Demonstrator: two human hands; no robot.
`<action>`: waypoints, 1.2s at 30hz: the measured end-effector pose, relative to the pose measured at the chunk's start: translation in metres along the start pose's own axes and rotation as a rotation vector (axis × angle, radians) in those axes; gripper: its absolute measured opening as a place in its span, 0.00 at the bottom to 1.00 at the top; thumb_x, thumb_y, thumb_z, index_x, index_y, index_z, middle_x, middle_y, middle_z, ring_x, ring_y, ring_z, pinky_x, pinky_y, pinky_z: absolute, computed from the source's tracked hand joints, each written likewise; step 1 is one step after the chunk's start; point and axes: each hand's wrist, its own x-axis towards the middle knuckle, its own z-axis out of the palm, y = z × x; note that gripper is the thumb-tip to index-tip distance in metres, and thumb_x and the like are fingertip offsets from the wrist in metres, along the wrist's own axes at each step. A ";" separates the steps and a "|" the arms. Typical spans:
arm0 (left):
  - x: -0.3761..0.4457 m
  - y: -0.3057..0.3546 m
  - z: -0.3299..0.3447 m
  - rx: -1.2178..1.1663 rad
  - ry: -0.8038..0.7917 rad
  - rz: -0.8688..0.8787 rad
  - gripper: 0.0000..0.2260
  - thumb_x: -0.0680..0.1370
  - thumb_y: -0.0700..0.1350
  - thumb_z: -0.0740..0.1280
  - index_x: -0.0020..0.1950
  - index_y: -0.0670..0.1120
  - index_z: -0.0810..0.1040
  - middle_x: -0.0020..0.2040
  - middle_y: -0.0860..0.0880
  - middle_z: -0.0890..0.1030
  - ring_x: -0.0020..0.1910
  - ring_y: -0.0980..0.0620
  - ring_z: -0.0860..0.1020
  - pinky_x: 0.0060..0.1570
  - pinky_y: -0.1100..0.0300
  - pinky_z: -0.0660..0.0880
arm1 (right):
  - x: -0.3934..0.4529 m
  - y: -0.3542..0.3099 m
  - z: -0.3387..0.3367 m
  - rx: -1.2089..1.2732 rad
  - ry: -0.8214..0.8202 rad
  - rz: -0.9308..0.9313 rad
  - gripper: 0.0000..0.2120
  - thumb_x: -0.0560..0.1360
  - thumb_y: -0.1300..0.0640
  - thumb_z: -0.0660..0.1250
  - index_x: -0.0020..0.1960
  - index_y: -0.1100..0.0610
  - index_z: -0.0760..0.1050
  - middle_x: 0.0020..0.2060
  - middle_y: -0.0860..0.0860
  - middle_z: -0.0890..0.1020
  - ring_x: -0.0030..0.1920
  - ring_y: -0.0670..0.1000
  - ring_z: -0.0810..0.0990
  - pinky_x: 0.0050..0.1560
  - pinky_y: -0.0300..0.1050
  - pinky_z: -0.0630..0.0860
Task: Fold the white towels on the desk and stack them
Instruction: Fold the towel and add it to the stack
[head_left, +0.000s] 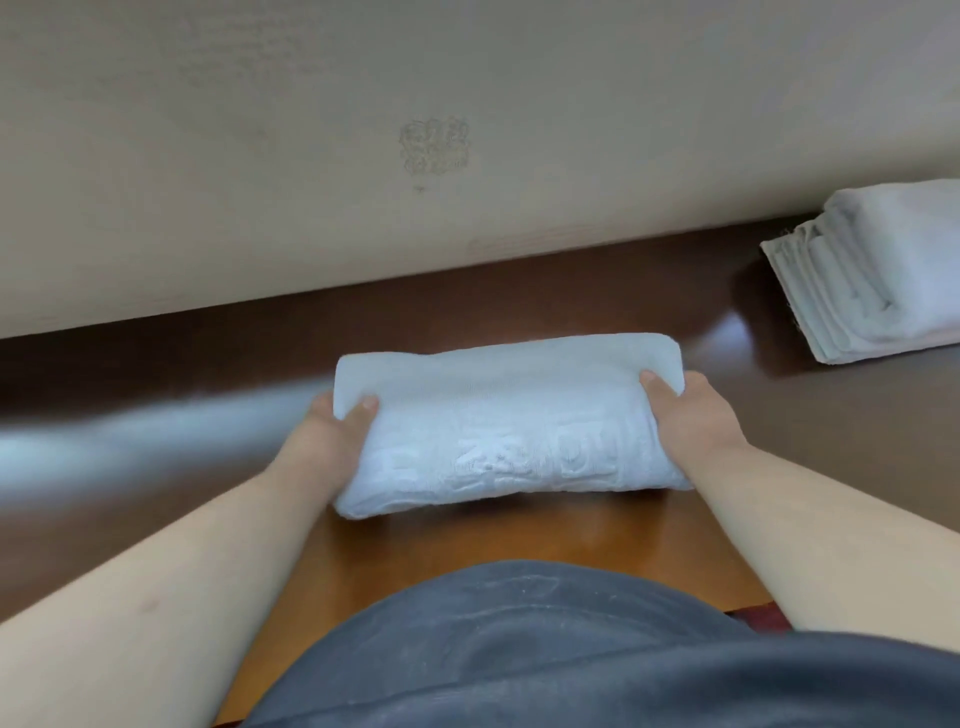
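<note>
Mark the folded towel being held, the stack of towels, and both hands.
folded towel (498, 415): head view, top face.
stack of towels (883, 275): head view, top towel.
left hand (332, 441): head view, back of hand.
right hand (685, 415): head view, back of hand.

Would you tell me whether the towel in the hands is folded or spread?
Folded: the white towel is a thick compact rectangle with rounded edges.

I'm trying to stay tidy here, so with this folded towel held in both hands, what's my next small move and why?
Probably carry the folded towel right onto the stack of folded towels. Your left hand and right hand already grip its ends, it looks fully folded, and the stack sits at the desk's far right.
</note>
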 end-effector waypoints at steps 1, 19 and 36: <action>-0.003 -0.002 0.002 -0.009 0.027 -0.016 0.24 0.79 0.63 0.62 0.68 0.48 0.68 0.58 0.42 0.81 0.47 0.43 0.77 0.50 0.53 0.70 | -0.001 0.000 0.001 -0.019 0.023 0.015 0.22 0.77 0.32 0.58 0.53 0.51 0.68 0.43 0.49 0.77 0.40 0.49 0.74 0.44 0.50 0.70; -0.049 0.007 0.062 0.870 0.070 0.616 0.44 0.66 0.82 0.40 0.77 0.66 0.34 0.80 0.50 0.36 0.78 0.42 0.33 0.72 0.35 0.35 | -0.038 -0.015 0.053 -0.855 -0.056 -0.628 0.49 0.63 0.15 0.36 0.79 0.35 0.34 0.82 0.48 0.38 0.79 0.57 0.31 0.74 0.68 0.32; -0.038 -0.017 0.013 -0.300 -0.020 -0.314 0.33 0.67 0.65 0.75 0.63 0.45 0.75 0.55 0.45 0.83 0.48 0.43 0.83 0.49 0.50 0.79 | -0.027 0.005 -0.009 0.227 -0.178 0.289 0.40 0.63 0.35 0.80 0.63 0.59 0.72 0.54 0.54 0.83 0.48 0.58 0.84 0.52 0.58 0.83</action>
